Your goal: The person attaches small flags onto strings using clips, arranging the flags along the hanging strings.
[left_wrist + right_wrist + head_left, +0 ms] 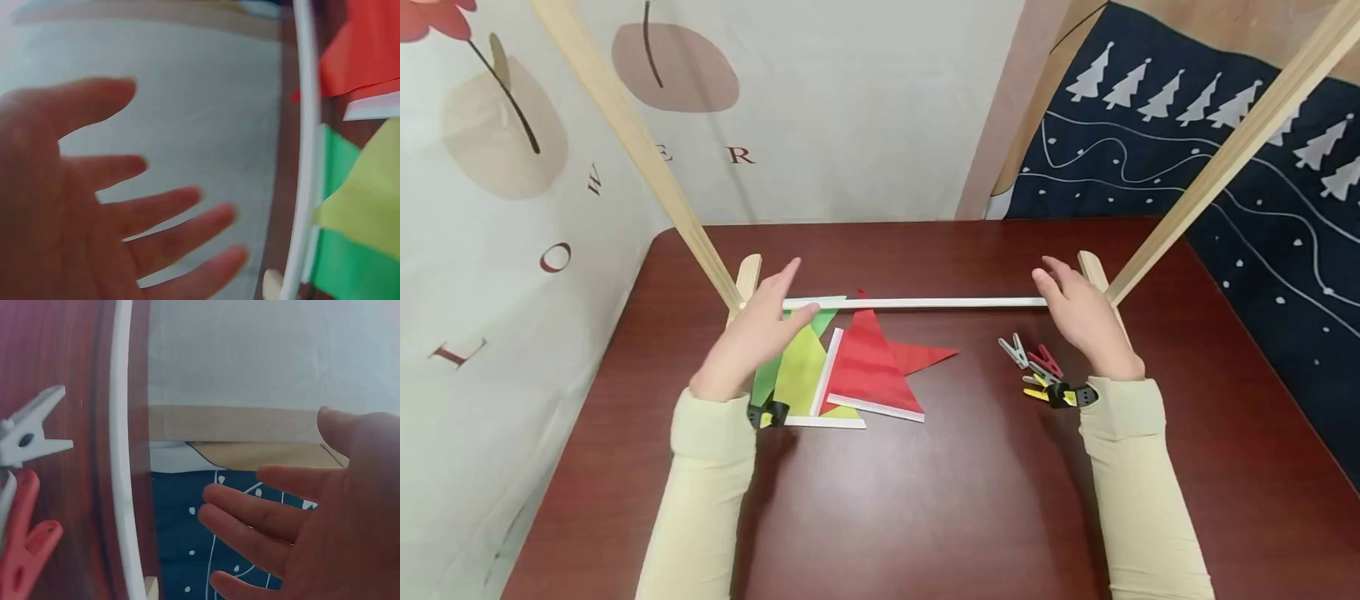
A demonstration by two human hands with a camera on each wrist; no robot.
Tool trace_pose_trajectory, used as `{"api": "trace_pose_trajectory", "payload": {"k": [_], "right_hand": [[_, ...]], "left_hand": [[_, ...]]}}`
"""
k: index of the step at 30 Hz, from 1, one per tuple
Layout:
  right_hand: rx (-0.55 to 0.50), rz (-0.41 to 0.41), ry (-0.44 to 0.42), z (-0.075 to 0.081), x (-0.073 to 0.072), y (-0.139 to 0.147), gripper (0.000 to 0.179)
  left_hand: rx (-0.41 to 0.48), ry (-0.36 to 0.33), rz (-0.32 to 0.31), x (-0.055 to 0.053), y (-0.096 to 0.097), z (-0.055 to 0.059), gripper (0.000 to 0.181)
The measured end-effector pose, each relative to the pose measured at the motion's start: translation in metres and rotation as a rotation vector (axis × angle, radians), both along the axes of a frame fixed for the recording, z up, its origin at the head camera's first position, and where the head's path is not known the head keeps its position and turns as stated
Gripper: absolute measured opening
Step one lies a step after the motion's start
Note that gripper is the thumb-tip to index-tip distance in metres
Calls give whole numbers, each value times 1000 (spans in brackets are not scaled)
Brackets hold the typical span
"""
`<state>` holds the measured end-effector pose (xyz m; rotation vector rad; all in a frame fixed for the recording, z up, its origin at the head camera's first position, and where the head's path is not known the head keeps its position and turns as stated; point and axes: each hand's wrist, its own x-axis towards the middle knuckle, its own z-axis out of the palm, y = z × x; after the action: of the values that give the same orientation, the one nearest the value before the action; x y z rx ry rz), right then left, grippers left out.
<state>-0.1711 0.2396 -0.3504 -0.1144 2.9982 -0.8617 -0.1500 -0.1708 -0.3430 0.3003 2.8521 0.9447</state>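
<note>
My left hand (754, 340) hovers with fingers spread at the left end of a thin white bar (925, 303), holding nothing. At the bar's right end my right hand (1084, 323) is held with relaxed fingers and an empty palm, as the right wrist view also shows. The bar spans between two wooden posts (651, 167). Below it lie paper triangles with white edges: red ones (872, 362), a yellow-green one (799, 371) and green (766, 382) ones partly covered by the others and by the left hand. Beside my right wrist sit several clothespins (1015, 352), white, red and yellow.
The second post (1221, 162) slants up at the right. Both posts have short wooden feet (1093, 271) on the dark red-brown table (895, 517). A pale printed cloth (865, 125) hangs behind and left, and a navy cloth with white trees (1142, 158) hangs at the right.
</note>
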Motion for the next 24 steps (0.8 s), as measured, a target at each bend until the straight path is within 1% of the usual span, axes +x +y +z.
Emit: {"api": "trace_pose_trajectory", "payload": {"k": [2, 4, 7, 9, 12, 14, 18, 21, 24], "right_hand": [[-31, -11, -9, -3, 4, 1, 65], [-52, -24, -13, -6, 8, 2, 65], [-84, -45, 1, -10, 13, 2, 64], [-101, -60, 6, -12, 14, 1, 63], [-123, -76, 1, -15, 15, 0, 63], [-125, -79, -4, -17, 16, 0, 63], [-143, -81, -12, -22, 17, 2, 61], [-153, -90, -28, -27, 18, 5, 60], [-157, -97, -40, -29, 18, 7, 60]], "left_hand": [[87, -85, -5, 5, -10, 4, 72], [147, -155, 10, 11, -18, 6, 71], [229, -221, 51, 17, -24, 6, 70], [307, -246, 83, 20, -27, 6, 67], [409, -259, 112, 22, -31, 3, 66], [452, -270, 124, 21, -32, 1, 66], [449, -261, 129, 17, -32, -5, 68], [416, -205, 99, 12, -31, -12, 69], [425, -161, 71, 6, -27, -19, 66]]}}
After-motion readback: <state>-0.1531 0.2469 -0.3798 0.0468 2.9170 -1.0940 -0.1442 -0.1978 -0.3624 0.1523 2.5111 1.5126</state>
